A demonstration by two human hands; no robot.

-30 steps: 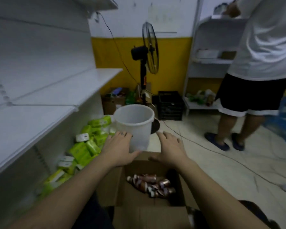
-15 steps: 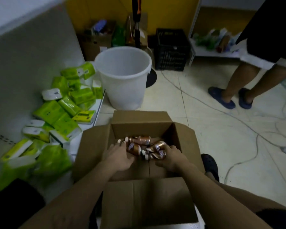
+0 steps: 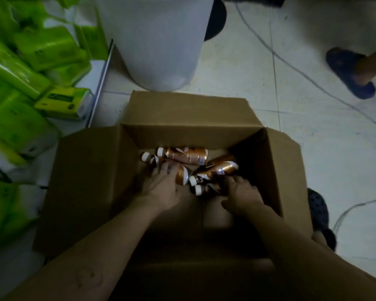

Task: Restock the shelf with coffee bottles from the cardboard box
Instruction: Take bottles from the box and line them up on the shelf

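Cardboard box lies open on the floor, coffee bottles heaped on their sides at its far end, both hands down among them. Left hand spreads near-straight fingers over one bottle, no clear grip yet, while right hand curls its fingers onto the nearest. Pick-up step, it seems: next comes a firm close and a lift clear towards the shelf.

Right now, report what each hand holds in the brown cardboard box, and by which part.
Left hand lies across a copper-brown, white-capped bottle, mid-body, no clear grip. Right hand curls over the lowest bottle, on its body; grip cannot be told.
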